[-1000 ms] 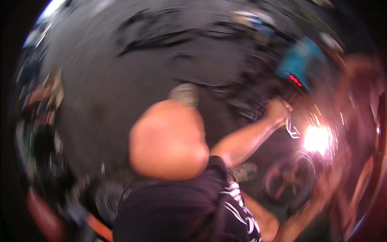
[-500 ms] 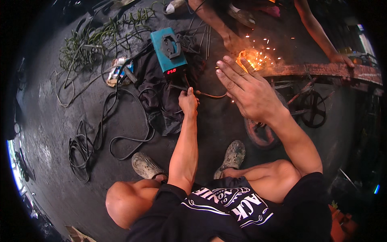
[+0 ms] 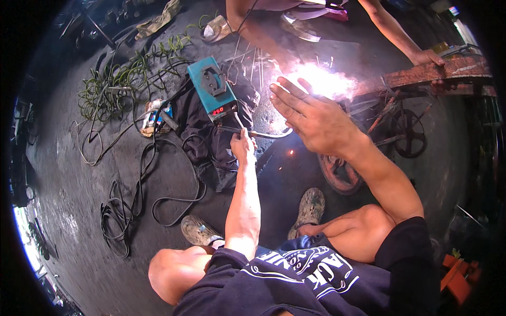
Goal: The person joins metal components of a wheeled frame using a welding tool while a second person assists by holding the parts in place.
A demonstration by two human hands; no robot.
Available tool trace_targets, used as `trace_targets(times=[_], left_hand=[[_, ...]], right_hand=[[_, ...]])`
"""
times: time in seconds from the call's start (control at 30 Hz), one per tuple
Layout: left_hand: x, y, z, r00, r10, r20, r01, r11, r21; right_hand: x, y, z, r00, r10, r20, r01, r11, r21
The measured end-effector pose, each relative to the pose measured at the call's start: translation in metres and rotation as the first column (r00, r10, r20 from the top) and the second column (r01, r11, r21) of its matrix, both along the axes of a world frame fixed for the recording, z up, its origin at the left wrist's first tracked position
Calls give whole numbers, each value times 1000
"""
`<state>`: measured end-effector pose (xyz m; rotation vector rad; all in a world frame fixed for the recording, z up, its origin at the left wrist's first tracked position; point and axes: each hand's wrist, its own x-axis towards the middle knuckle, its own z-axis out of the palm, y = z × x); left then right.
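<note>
My left hand is closed on what looks like a welding holder, just below a teal welding machine with a red display. A bent rod runs from it to behind my right hand, which is held up open, palm away, fingers stretched out. Beyond those fingers a white arc glares and smokes at the end of a rusty steel beam, hiding the joint and the rod's tip. The beam sits on a frame with a wheel; another wheel is partly under my right forearm.
A co-worker's hand grips the beam at upper right; their other arm reaches toward the arc. Coiled green hose, black cables and dark cloth lie on the floor. Orange parts are at lower right.
The view swung and blurred a second ago, then steadied. Since half a second ago orange sparks have become a white glare with smoke, and my left hand sits slightly lower in view.
</note>
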<state>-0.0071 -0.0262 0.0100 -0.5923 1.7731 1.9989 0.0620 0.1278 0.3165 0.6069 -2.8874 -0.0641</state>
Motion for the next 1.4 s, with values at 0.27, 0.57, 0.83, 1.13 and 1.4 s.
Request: trace_targets(times=[0.27, 0.57, 0.83, 1.13, 1.4], left_hand=[[-1, 1, -2, 1000, 28, -5, -28, 996, 82], [3, -1, 13, 1000, 17, 2, -17, 998, 61], [4, -1, 21, 1000, -14, 5, 14, 1000, 16], [3, -1, 24, 1000, -7, 24, 6, 999, 45], [-1, -2, 21, 999, 15, 43, -18, 997, 77]], right_hand=[[-7, 5, 10, 998, 55, -20, -54, 998, 21], [0, 17, 17, 990, 126, 58, -128, 991, 31], [-4, 23, 14, 993, 113, 21, -112, 993, -40], [-9, 23, 11, 992, 123, -22, -123, 992, -24], [-9, 18, 20, 994, 106, 23, -106, 994, -31]])
